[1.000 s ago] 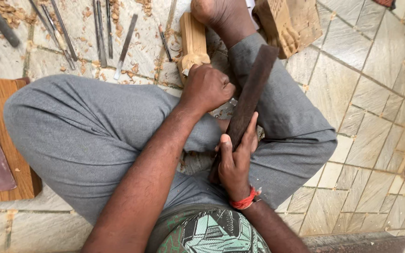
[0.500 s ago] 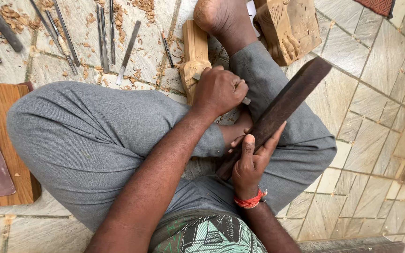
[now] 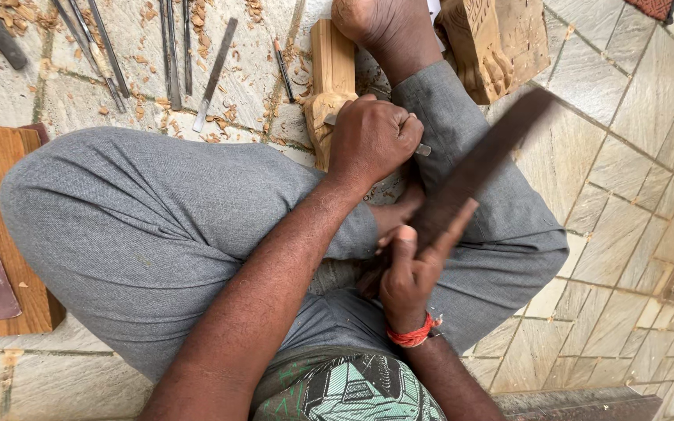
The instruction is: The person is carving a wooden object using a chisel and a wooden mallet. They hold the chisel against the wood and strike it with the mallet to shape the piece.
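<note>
Woodcarver seated cross-legged on a stone tile floor point(image 3: 626, 179), left hand point(image 3: 372, 140) closed in a fist around a metal chisel point(image 3: 423, 148), whose tip meets a pale carved wooden piece point(image 3: 329, 86) lying just ahead of the knuckles and beside a bare foot point(image 3: 372, 27). Right hand point(image 3: 411, 277), a red thread at its wrist, is wrapped tight around the lower end of a dark wooden mallet point(image 3: 481, 168), blurred, slanting up and away from the grip. Beyond the fist, spare chisels point(image 3: 216, 74) lie among wood shavings point(image 3: 196, 15); a second carved block point(image 3: 493, 43) stands past the mallet's far end.
</note>
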